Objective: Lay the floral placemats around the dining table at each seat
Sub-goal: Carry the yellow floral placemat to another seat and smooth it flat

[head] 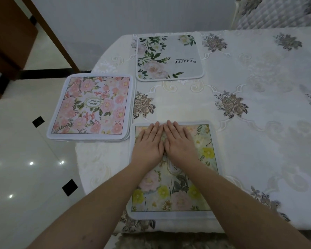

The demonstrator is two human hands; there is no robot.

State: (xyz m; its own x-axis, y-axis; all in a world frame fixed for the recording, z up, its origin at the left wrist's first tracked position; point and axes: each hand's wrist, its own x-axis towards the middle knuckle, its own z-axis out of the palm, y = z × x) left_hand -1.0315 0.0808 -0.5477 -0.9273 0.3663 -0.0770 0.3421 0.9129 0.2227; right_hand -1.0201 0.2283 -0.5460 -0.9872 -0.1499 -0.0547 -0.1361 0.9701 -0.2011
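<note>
A head-worn camera looks down at the corner of a dining table (258, 123) covered with a white embroidered tablecloth (250, 72) patterned with grey-brown roses. At far left is a glossy white tiled floor (25, 168) with small black diamond insets, and a dark wooden door frame (48, 33) rises in the upper left corner. Moving right, a stack of placemats (92, 106) sits on the table's left edge, its top mat printed with pink flowers around an oval label; several mat edges show beneath it at the lower right corner. Just right of the stack and farther from the viewer, a single white placemat (169, 58) with green leaves, pale roses and the word "Beautiful" lies flat at the far edge of the table, its text upside down to the viewer. Nearest the viewer, at the table's near edge, a placemat with yellow and pink flowers (172, 194) lies flat. Both bare forearms reach forward over it. The left hand (148, 146) and the right hand (180, 144) rest palm down on the far half of this mat, side by side and touching along the index fingers, all fingers straight and close together, holding nothing. At upper right, a quilted floral chair cover (276, 11) stands behind the table.
</note>
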